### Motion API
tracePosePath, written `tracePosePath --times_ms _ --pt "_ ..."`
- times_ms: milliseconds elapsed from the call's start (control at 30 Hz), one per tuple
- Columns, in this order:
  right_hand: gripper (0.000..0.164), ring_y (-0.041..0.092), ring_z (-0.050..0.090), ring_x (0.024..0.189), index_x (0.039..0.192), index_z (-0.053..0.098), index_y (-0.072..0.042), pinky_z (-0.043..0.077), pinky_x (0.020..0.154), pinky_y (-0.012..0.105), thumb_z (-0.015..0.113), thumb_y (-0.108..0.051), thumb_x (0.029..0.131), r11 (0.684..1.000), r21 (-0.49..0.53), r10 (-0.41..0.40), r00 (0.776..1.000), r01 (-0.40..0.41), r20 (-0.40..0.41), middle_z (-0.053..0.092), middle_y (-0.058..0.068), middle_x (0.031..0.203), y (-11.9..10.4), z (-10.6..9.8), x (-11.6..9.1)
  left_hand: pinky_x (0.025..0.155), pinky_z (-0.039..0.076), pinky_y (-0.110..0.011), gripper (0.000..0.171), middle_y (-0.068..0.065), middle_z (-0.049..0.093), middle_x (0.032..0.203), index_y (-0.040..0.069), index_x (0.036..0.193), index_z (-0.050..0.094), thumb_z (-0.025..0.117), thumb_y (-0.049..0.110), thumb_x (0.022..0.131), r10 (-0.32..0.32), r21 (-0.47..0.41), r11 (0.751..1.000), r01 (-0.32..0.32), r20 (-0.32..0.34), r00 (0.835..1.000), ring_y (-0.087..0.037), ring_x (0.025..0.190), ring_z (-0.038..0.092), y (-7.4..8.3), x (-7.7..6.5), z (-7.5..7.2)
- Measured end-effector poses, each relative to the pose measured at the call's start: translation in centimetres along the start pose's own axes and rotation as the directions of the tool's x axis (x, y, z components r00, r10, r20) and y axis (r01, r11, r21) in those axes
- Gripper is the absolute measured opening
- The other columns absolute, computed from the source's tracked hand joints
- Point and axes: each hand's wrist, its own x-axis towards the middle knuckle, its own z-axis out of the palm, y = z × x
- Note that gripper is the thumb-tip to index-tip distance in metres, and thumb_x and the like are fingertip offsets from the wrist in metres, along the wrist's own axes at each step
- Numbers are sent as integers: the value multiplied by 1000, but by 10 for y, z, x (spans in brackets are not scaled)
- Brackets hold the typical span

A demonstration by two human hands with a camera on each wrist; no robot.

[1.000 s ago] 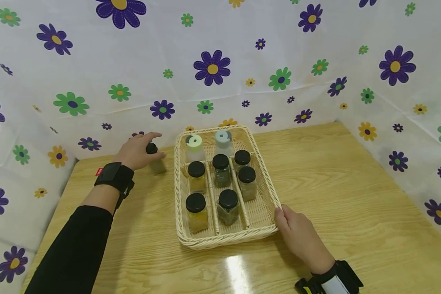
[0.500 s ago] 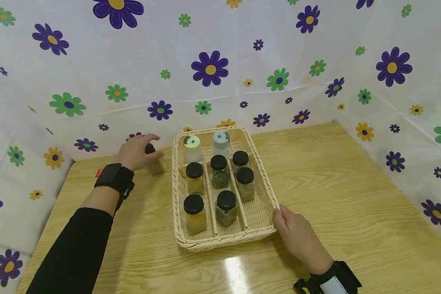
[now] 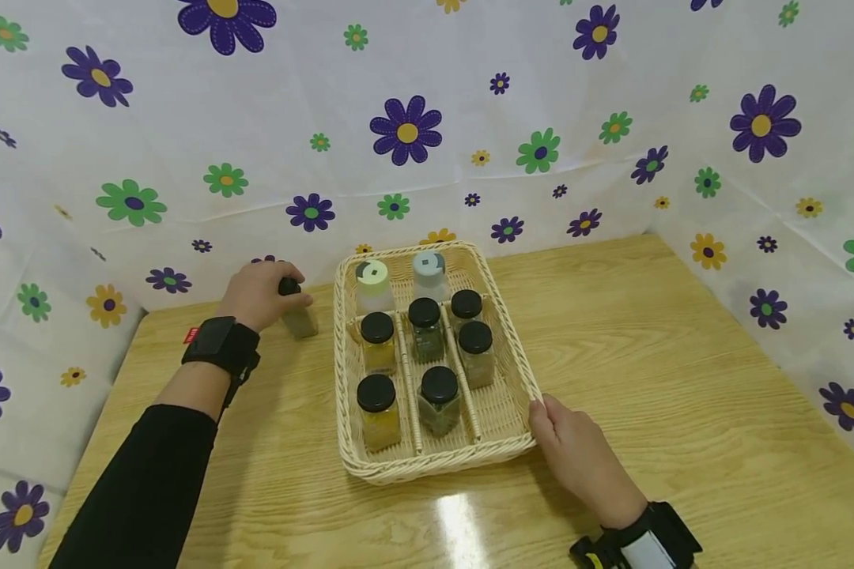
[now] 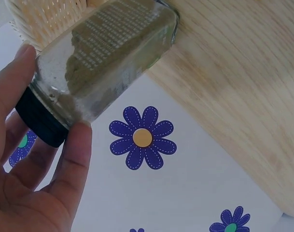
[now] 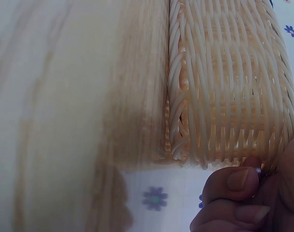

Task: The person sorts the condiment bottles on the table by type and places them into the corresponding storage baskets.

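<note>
Left of the basket, my left hand (image 3: 255, 296) holds a spice jar (image 3: 300, 320) by its black lid. In the left wrist view, thumb and fingers pinch the glass jar (image 4: 115, 58) near the lid (image 4: 40, 116); it contains greyish-brown powder and bears printed text. The jar appears to stand on the table. My right hand (image 3: 583, 454) grips the near right corner of the woven basket (image 3: 437, 470). In the right wrist view, curled fingers (image 5: 233, 186) lie at the wicker wall (image 5: 229, 87).
Black-lidded jars (image 3: 379, 411) with yellow or greenish contents fill several basket compartments. At its back stand a yellow-green-capped bottle (image 3: 374, 284) and a blue-grey-capped bottle (image 3: 429, 276). A wooden table (image 3: 655, 340) lies below, with flowered cloth (image 3: 413, 190) behind and at both sides.
My left hand's forefinger, stretched out above the lid before, has curled down around it. The jar shows no clear movement. My right hand keeps its grip on the basket corner.
</note>
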Motion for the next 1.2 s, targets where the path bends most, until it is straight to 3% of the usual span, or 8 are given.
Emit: tracePosePath --times_ms 300,533,800,933,1200 --pt "39 13 30 53 86 52 -14 27 48 26 33 -39 109 1000 12 12 1000 -12 18 33 -3 62 1 2 0 95 48 -60 43 -23 66 118 2 121 69 78 29 88 9 2 1000 -9 -14 1000 -42 107 58 -3 -5 1" --pt "40 12 29 53 83 51 -14 27 48 26 32 -39 109 1000 8 2 1000 -2 8 33 -4 61 0 2 1 93 49 -59 44 -22 66 119 2 121 69 76 31 89 0 -18 1000 -1 -8 1000 -40 104 58 6 -14 -6" --pt "41 13 29 52 85 51 -13 27 48 26 32 -40 109 1000 18 2 1000 -2 17 34 -3 61 -1 1 1 91 50 -56 39 -22 68 117 3 119 70 75 29 91 66 1 998 -66 -59 996 -40 105 60 17 -25 -22" --pt "40 13 30 53 86 52 -13 27 48 26 32 -39 109 1000 16 3 1000 -3 12 33 -3 61 -2 -1 1 88 52 -53 34 -20 69 113 3 117 71 75 25 91 129 12 992 -128 -120 984 -37 102 63 29 -30 -33" --pt "39 14 32 54 88 53 -13 28 49 27 33 -38 109 1000 10 17 1000 -17 19 33 -3 62 -2 -2 0 94 48 -50 30 -14 72 108 6 114 74 77 22 89 247 25 969 -247 -194 949 -32 102 63 62 -47 -52"
